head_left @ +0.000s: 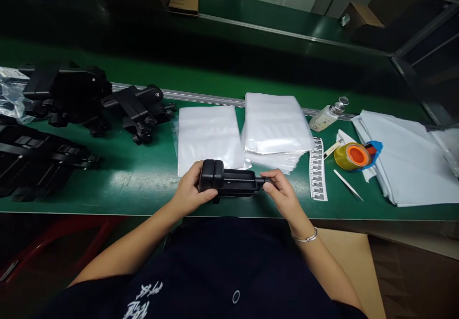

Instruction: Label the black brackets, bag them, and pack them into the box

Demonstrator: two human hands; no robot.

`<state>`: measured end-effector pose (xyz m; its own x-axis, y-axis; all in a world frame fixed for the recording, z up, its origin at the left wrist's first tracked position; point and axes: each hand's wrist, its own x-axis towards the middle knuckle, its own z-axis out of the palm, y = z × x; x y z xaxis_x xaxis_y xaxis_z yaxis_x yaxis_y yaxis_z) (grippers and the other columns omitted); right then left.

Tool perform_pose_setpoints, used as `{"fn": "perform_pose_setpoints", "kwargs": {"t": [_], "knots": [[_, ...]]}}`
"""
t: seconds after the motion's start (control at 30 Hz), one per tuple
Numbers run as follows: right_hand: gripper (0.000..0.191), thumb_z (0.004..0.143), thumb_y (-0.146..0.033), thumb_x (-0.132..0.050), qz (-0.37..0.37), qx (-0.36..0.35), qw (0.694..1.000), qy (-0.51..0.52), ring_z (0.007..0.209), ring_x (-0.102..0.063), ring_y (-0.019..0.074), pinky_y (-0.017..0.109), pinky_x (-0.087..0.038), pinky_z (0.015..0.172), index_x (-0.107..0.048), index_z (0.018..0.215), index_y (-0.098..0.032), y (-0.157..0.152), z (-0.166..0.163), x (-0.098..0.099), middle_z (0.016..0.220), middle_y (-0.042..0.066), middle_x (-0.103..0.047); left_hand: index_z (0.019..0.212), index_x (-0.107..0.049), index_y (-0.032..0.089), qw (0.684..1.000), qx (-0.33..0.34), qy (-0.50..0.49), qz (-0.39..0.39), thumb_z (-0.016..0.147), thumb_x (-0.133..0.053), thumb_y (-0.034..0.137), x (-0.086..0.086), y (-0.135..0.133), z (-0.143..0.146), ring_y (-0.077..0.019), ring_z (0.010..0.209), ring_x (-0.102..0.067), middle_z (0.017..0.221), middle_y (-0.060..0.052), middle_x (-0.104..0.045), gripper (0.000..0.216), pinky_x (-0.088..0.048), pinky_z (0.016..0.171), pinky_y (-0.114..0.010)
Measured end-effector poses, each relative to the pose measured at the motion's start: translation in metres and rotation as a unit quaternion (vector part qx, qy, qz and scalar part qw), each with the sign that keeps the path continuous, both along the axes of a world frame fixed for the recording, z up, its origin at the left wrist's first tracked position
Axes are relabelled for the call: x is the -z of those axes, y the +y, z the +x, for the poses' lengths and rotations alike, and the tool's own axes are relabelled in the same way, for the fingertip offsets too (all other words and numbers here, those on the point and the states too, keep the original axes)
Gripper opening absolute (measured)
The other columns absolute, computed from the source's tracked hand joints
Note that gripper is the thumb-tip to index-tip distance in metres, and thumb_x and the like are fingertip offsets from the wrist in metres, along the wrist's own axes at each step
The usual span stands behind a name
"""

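Between my two hands is a black clamp-like holder (pixel 238 181), with rounded padded blocks at its left end and what looks like a threaded rod along its open channel. My left hand (pixel 190 190) wraps around the padded end, its thumb lying along the front. At the other end, my right hand (pixel 281 193) pinches the small knob between thumb and fingers. The holder lies level above the near part of the green bench (pixel 150 185). Just behind it are a left stack of clear plastic bags (pixel 208 135) and a right stack of plastic bags (pixel 276 123).
Similar black holders (pixel 141 111) stand at left, near more black parts (pixel 39 161). Rightward lie a label strip (pixel 317 170), tweezers (pixel 347 185), a pump bottle (pixel 328 114), a tape roll (pixel 346 156) and white sheets (pixel 401 156). A metal rail (pixel 215 100) runs behind.
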<state>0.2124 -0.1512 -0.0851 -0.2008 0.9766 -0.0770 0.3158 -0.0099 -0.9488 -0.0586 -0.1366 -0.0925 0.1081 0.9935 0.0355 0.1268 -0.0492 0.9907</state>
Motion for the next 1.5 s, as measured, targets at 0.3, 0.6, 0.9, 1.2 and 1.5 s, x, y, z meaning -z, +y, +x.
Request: {"fn": "perform_pose_setpoints", "kwargs": {"t": [0.3,0.6,0.9,1.2,1.5], "knots": [[0.042,0.079,-0.061,-0.066,-0.093,0.072,0.989,0.086,0.064,-0.059,0.0150,0.032,-0.055,0.064,-0.063,0.088,-0.020,0.013,-0.013,0.007,0.075,0.002,-0.065,0.113,-0.058,0.017,0.989,-0.041,-0.132,-0.059,0.078,-0.061,0.070,0.015,0.004,0.022,-0.0218,0.099,-0.057,0.103,-0.006,-0.062,0.063,-0.044,0.090,-0.033],[0.038,0.075,-0.049,-0.075,-0.074,0.094,0.984,0.129,0.087,-0.064,0.0193,0.033,-0.055,0.075,-0.066,0.101,-0.021,0.012,-0.019,0.013,0.095,0.005,-0.070,0.114,-0.059,0.018,0.978,-0.043,-0.175,-0.109,0.087,-0.048,0.070,0.016,0.004,0.022,-0.0240,0.111,-0.054,0.113,-0.008,-0.062,0.059,-0.039,0.101,-0.036],[0.038,0.084,-0.057,-0.060,0.038,0.104,0.993,0.029,0.078,-0.060,0.0182,0.031,-0.048,0.072,-0.064,0.089,-0.020,0.013,-0.023,0.024,0.080,0.003,-0.065,0.113,-0.058,0.017,0.983,-0.046,-0.153,-0.092,0.087,-0.049,0.069,0.015,0.005,0.023,-0.0221,0.100,-0.056,0.104,-0.006,-0.061,0.058,-0.043,0.090,-0.033],[0.045,0.098,-0.051,-0.039,0.152,0.089,0.984,-0.019,0.096,-0.061,0.0220,0.039,-0.050,0.086,-0.061,0.123,-0.021,0.004,-0.030,0.020,0.107,0.009,-0.065,0.096,-0.066,0.015,0.907,-0.152,-0.342,-0.192,0.081,-0.065,0.058,0.012,0.023,0.033,-0.0221,0.093,-0.065,0.090,-0.005,-0.070,0.045,-0.051,0.086,-0.032],[0.040,0.095,-0.042,-0.054,0.283,-0.024,0.957,-0.051,0.120,-0.058,0.0248,0.056,-0.029,0.116,-0.054,0.135,-0.036,-0.026,-0.046,0.014,0.131,0.006,-0.061,0.093,-0.066,0.015,0.836,-0.197,-0.438,-0.265,0.091,-0.053,0.051,-0.005,0.038,0.043,-0.0229,0.091,-0.070,0.086,-0.006,-0.074,0.038,-0.056,0.085,-0.035]]}}
